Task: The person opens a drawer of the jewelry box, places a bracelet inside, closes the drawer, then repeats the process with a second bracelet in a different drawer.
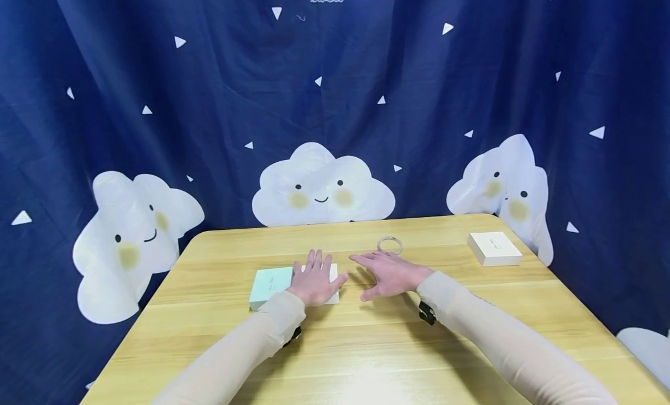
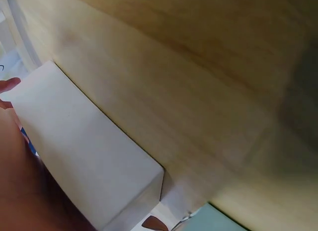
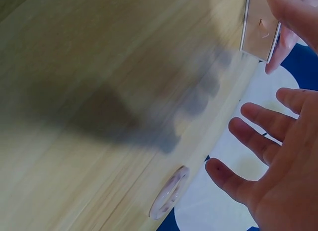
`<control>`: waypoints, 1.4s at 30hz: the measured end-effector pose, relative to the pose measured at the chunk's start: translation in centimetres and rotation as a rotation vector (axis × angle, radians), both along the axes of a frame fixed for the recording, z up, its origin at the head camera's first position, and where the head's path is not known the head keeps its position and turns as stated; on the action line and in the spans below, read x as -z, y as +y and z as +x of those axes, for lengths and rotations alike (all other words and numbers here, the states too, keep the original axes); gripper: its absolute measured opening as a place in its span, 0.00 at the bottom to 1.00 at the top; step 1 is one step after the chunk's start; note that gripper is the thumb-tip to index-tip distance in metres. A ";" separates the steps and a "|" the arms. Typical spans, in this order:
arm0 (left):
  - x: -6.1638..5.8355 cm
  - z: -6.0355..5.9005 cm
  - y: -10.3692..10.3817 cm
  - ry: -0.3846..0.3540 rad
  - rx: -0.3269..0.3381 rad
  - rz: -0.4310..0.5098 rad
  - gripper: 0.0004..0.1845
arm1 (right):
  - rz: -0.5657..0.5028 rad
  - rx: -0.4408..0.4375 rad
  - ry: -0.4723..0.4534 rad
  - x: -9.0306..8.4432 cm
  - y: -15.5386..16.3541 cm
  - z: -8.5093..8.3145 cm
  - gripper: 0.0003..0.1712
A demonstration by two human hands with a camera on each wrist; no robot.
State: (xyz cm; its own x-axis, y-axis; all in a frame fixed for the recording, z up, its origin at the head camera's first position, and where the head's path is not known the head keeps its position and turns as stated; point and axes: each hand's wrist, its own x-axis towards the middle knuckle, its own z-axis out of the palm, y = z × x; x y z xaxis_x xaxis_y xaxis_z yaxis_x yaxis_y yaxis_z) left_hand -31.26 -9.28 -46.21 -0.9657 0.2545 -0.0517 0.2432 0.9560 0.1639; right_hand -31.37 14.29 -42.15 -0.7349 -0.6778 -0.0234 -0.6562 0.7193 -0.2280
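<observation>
My left hand (image 1: 313, 284) rests with straight, spread fingers over a small white box (image 1: 334, 270), covering most of its top. The left wrist view shows the box's long pale side (image 2: 84, 141) beside the hand. A mint-green box (image 1: 269, 284) lies just left of that hand, close to the white one. My right hand (image 1: 389, 274) hovers above the table with fingers apart, holding nothing. Beyond its fingers lies a pale, marbled bangle (image 3: 182, 176) on the table. At the top of the right wrist view, left-hand fingers appear beside the box's end (image 3: 256, 30).
Another white box (image 1: 494, 249) with small print on its lid sits near the right edge of the wooden table (image 1: 356, 352). A dark blue curtain (image 1: 220, 102) with clouds and triangles hangs behind the table. Both wrists carry small black devices.
</observation>
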 end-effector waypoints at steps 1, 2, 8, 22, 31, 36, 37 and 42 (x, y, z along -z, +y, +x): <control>0.2 -0.1 0.0 0.003 -0.004 -0.001 0.48 | 0.000 0.003 -0.003 0.0 0.0 0.0 0.58; 0.3 -0.2 0.0 0.005 -0.009 -0.001 0.48 | -0.001 0.005 -0.006 0.0 0.1 0.0 0.58; 1.0 -0.5 0.0 -0.005 -0.027 0.001 0.48 | -0.001 0.026 -0.022 0.0 0.4 0.1 0.57; 0.7 0.0 0.0 -0.003 -0.026 0.029 0.47 | 0.012 0.051 -0.024 -1.2 2.7 0.6 0.57; 0.7 0.2 0.0 0.006 -0.026 0.034 0.47 | 0.009 0.108 -0.021 -2.2 5.8 1.0 0.57; 0.9 0.0 -0.1 -0.001 -0.027 0.035 0.46 | 0.010 0.129 0.008 -2.8 7.7 1.0 0.57; 0.9 0.0 -0.1 -0.001 -0.026 0.039 0.46 | 0.015 0.138 0.013 -3.0 8.1 1.0 0.57; 0.7 0.2 -0.1 0.005 -0.016 0.043 0.46 | 0.045 0.183 0.032 -3.7 9.7 0.9 0.56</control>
